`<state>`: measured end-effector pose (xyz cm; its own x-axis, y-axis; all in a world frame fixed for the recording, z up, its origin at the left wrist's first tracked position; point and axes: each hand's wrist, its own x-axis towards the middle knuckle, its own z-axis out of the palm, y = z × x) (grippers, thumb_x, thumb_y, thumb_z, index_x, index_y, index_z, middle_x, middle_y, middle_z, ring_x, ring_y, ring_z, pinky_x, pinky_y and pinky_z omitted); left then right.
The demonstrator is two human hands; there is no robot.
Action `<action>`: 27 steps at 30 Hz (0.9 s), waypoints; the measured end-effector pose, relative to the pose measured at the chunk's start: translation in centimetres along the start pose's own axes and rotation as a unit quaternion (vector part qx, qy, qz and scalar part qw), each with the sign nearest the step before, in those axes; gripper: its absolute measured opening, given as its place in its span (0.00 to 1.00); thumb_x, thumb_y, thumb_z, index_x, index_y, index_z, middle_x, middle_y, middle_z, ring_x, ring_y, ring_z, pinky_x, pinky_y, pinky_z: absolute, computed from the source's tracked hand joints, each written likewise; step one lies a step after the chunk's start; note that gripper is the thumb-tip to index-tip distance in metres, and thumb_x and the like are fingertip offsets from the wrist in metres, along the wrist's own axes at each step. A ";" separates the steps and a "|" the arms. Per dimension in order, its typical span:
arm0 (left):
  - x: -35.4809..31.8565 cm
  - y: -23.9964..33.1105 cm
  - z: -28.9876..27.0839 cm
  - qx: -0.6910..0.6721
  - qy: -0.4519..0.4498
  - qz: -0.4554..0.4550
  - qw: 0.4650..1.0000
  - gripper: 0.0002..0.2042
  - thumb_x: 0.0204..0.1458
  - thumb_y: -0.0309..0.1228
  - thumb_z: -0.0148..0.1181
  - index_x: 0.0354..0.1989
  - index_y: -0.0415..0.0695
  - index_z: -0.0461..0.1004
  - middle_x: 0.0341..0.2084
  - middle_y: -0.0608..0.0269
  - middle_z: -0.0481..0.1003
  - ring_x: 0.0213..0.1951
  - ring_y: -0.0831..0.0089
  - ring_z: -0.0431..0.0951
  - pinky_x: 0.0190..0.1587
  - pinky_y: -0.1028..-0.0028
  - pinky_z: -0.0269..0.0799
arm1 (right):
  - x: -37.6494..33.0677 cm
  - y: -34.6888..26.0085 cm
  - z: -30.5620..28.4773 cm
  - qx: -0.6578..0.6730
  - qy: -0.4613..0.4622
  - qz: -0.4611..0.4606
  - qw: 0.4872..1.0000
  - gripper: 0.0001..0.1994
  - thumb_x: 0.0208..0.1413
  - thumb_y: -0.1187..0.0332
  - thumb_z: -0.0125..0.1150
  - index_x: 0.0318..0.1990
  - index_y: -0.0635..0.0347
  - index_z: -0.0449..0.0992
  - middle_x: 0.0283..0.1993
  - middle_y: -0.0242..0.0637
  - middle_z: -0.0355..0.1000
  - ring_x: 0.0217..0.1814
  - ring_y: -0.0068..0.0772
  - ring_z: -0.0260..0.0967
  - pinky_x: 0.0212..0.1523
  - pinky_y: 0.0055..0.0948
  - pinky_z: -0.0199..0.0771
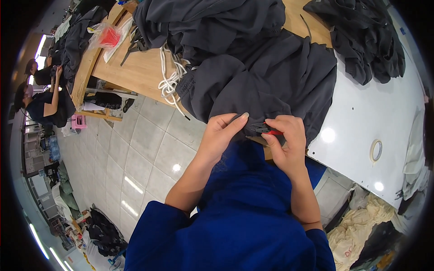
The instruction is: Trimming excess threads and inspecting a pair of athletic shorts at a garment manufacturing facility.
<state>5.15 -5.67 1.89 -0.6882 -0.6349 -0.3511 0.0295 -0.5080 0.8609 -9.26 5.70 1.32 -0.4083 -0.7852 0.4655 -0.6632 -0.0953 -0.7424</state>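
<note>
Dark grey garment (289,67) lies on the desk (131,72); left hand (220,135) pinches its near edge, right hand (289,139) a small red tool (274,133); apparent detail work, requiring taut cloth

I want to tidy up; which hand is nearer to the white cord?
Left. The left hand, on the dark grey garment, is below and right of the white cord; the right hand, gripping a small red tool, is farther right.

Hands (221,137) pinching dark cloth (271,77), red item (274,133)
</note>
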 end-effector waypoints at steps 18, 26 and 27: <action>0.0 0.1 0.0 0.005 0.017 0.005 1.000 0.11 0.57 0.31 0.55 0.35 0.35 0.78 0.29 0.68 0.78 0.31 0.89 0.71 0.35 0.86 0.64 | -0.3 -0.2 -0.1 -0.055 0.044 -0.008 0.997 0.12 0.38 0.73 0.68 0.34 0.57 0.78 0.32 0.35 0.70 0.33 0.34 0.65 0.34 0.27 0.64; 0.1 -0.1 0.0 0.003 0.014 0.005 1.000 0.10 0.57 0.31 0.55 0.35 0.35 0.78 0.28 0.68 0.77 0.30 0.89 0.70 0.35 0.87 0.64 | -0.4 -0.1 0.2 -0.060 0.051 -0.012 0.997 0.13 0.38 0.72 0.69 0.35 0.57 0.78 0.32 0.34 0.70 0.33 0.34 0.65 0.34 0.27 0.64; 0.0 -0.2 -0.1 0.010 0.013 0.005 1.000 0.10 0.57 0.31 0.56 0.35 0.35 0.78 0.28 0.68 0.77 0.30 0.89 0.70 0.35 0.87 0.64 | -0.4 -0.1 0.3 -0.057 0.052 -0.011 0.997 0.13 0.38 0.72 0.69 0.35 0.57 0.78 0.32 0.34 0.70 0.33 0.34 0.65 0.34 0.27 0.64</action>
<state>5.15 -5.61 1.64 -0.6694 -0.6545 -0.3516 0.0220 -0.4905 0.8711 -8.80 5.84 1.07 -0.4510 -0.7161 0.5327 -0.7376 -0.0371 -0.6743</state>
